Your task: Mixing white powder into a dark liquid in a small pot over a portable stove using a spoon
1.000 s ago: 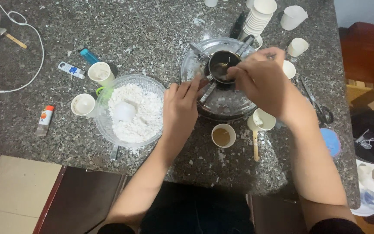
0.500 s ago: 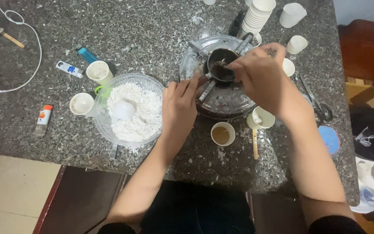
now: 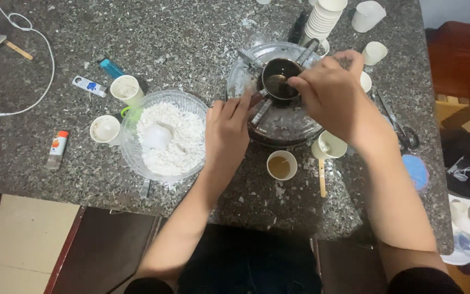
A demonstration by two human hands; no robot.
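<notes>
A small metal pot (image 3: 278,76) of dark liquid sits on a rack over a round glass dish (image 3: 244,76) at the middle of the counter. My left hand (image 3: 227,130) grips the pot's handle at the dish's near left side. My right hand (image 3: 330,92) hovers over the pot's right rim, fingers pinched on something thin that dips into the liquid; I cannot make out what it is. A clear bowl (image 3: 131,158) of white flakes with a small white cup (image 3: 158,136) in it stands left of my left hand.
Small paper cups (image 3: 126,89) stand around the bowl, one cup of brown liquid (image 3: 281,165) near the front edge, a cup stack (image 3: 325,16) behind the dish. A wooden stick (image 3: 322,177), scissors (image 3: 401,128), blue lighter (image 3: 111,68), tubes and a white cable (image 3: 39,81) lie about.
My right hand has shifted slightly over the pot while the left hand stays on the handle. The view has drifted a little.
</notes>
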